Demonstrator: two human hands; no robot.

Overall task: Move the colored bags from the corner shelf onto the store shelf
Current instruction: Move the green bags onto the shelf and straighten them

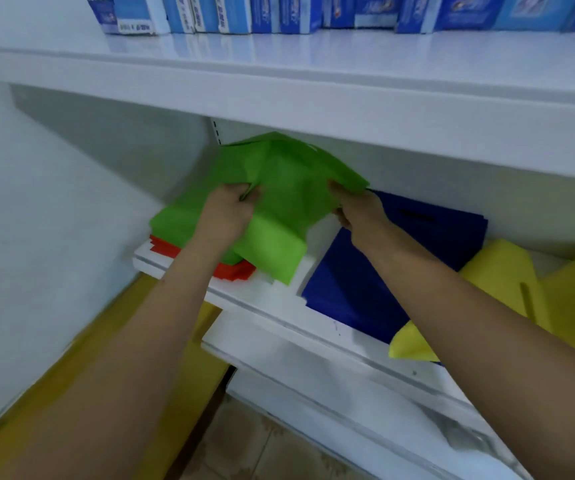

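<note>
White store shelf [279, 306] runs across in front of me w/ another white shelf [314, 74] above it. Upper one carries a row of blue boxes [279, 12] along the back. Below the store shelf there's one more white ledge [314, 386], then tiled floor [262, 452]. Yellow panel [71, 393] sits low on my left, against the white wall [54, 202].

On the store shelf, biggest thing is the green bag [279, 174], at the left end, partly lifted and crumpled, its back edge up near the underside of the upper shelf. It lies on top of an orange-red bag [234, 270], only the front edge of that one showing. Just to the right, the dark blue bag [348, 289] lies flat, front corner reaching the shelf lip. Right of that, yellow bags [573, 289], one corner [411, 344] hanging over the lip.

Both hands on the green bag. My left hand [225, 211] grips a bunch of fabric near the bag's middle, fingers curled in, thumb pinching a fold. My right hand [355, 206] holds the bag's right edge, thumb on top, fingers tucked under the fabric so can't see them fully. My right forearm crosses over the blue bag.
</note>
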